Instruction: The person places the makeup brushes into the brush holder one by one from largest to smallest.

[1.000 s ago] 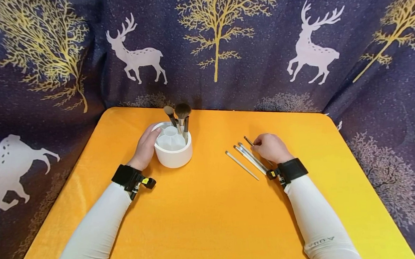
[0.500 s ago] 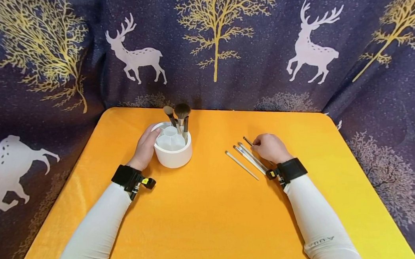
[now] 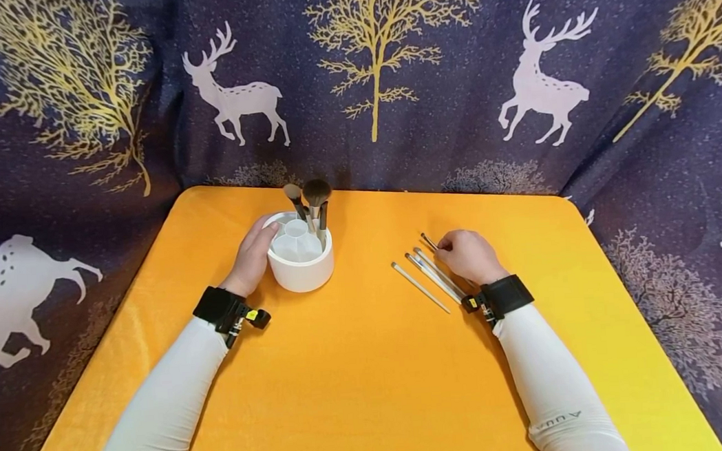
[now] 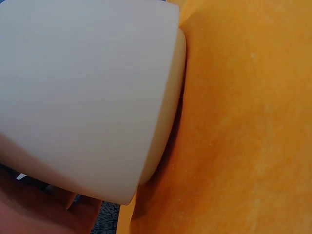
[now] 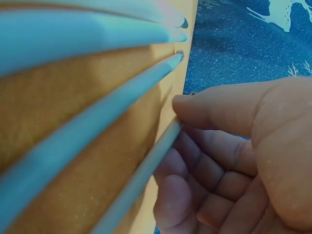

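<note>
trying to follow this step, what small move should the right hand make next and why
Probably lift the thin brush clear of the orange table. The right hand already pinches its handle, three slim white-handled brushes lie beside it, and the left hand holds the round white holder with two brushes upright.

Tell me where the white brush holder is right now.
In the head view the white brush holder stands on the orange table, left of centre, with the left hand gripping its left side and two brushes standing in it.
</note>
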The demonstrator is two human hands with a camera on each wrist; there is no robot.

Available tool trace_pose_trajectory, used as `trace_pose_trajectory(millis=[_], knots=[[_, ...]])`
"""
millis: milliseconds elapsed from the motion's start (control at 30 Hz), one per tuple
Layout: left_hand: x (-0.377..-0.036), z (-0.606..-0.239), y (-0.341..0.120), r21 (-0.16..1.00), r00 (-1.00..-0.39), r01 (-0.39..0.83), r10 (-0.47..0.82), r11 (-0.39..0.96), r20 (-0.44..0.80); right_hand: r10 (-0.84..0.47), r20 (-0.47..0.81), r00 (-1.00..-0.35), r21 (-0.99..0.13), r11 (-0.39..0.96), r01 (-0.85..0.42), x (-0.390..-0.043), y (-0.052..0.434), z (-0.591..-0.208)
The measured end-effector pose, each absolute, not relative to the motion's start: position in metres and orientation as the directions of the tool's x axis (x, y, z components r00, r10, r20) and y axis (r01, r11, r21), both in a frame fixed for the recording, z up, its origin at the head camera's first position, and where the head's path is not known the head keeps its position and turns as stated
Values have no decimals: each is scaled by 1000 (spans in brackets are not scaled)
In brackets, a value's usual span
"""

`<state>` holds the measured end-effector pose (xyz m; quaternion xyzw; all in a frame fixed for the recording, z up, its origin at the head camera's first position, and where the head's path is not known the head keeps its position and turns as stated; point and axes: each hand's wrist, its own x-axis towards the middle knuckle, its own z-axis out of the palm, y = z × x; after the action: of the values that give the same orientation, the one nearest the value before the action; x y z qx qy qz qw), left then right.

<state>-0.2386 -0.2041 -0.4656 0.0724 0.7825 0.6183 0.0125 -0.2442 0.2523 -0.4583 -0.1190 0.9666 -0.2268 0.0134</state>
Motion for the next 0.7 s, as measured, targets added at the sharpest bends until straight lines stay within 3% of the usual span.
trace_pose_trajectory(millis=[700], knots=[[-235, -460, -206, 963, -991, 87, 121, 257, 58, -211, 112, -971, -473, 848, -239, -245, 249, -453]])
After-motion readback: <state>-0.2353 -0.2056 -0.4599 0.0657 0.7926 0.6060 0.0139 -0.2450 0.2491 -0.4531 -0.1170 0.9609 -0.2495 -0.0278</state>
